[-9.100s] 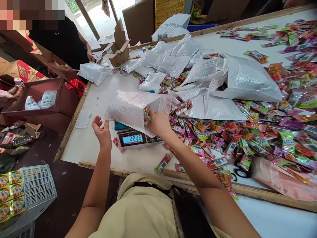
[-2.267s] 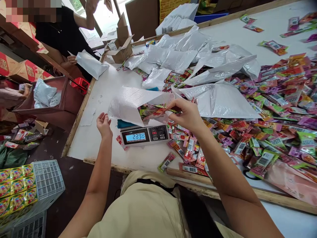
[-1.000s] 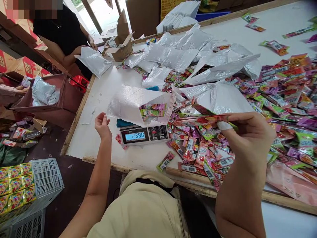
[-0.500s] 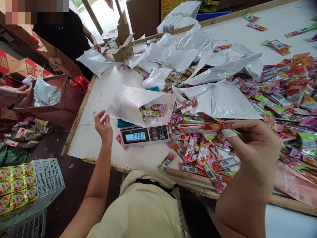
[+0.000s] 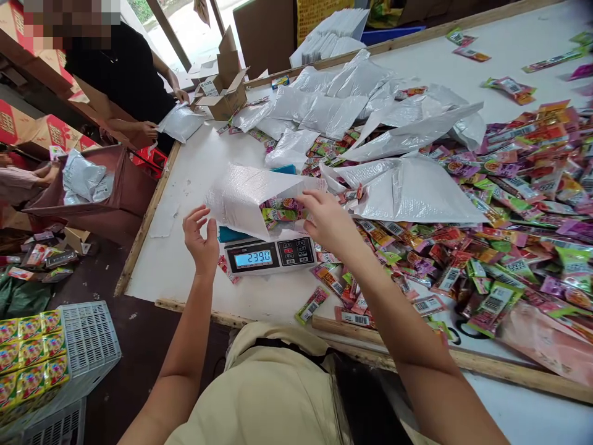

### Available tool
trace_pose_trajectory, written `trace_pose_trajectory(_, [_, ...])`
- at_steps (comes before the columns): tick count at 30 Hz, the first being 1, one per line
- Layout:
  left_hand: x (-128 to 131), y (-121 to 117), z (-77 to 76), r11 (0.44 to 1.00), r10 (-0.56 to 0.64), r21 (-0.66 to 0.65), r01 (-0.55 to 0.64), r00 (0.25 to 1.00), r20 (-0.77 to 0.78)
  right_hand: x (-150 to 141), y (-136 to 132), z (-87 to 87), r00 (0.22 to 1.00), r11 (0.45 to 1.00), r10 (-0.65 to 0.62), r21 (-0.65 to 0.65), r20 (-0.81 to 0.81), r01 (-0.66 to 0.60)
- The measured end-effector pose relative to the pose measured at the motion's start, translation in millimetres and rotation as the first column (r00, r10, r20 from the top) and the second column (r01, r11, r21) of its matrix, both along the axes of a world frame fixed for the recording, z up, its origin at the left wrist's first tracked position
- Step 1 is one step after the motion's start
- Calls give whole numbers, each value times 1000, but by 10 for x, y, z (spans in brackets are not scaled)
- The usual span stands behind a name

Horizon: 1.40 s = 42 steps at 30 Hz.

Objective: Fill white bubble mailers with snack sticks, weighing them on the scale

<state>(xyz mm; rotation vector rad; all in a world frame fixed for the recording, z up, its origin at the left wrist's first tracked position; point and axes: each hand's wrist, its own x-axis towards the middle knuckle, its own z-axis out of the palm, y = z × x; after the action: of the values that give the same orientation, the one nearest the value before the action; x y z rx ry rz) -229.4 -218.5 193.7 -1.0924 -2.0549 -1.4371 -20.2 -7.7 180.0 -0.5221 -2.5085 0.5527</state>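
Observation:
A white bubble mailer (image 5: 245, 198) lies on a digital scale (image 5: 271, 253) that reads 239.0, its mouth open toward the right with colourful snack packets (image 5: 282, 210) inside. My right hand (image 5: 327, 219) is at the mailer's mouth, fingers curled against the packets and the flap; what it grips is hidden. Just left of the scale, my left hand (image 5: 200, 238) hovers open with its fingers spread, close to the mailer's closed end without holding it.
A big heap of snack packets (image 5: 509, 204) covers the right of the white table (image 5: 185, 247). Empty and filled mailers (image 5: 407, 191) lie behind. A person in black (image 5: 120, 80) handles a mailer at the far left corner. A brown box (image 5: 88, 191) of mailers and a white crate (image 5: 88, 346) stand left.
My right hand, which held packets up over the heap, has swung left to the mailer's mouth. The scale went from 238.8 to 239.0. My left hand has risen slightly toward the mailer.

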Motion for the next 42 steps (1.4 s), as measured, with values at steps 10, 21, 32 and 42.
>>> trace_pose_trajectory(10, [-66,-196,-83,999,6,51,-10,996,88,-146,222,-44,999,999,28,-17,38,-27])
trace_pose_trajectory(21, [53,-47,-45,999,-43,26,41,996,78,88,259,-25,983,999,-26,-52,-184,17])
trace_pose_trajectory(32, [-19,-146,-63,1000,-4,13,3,996,86,303,274,107,989,993,-99,-77,-108,91])
trace_pose_trajectory(42, [426,75,-532,949,-72,-314,25,987,-141,1556,192,143,974,970,-221,-96,55,225])
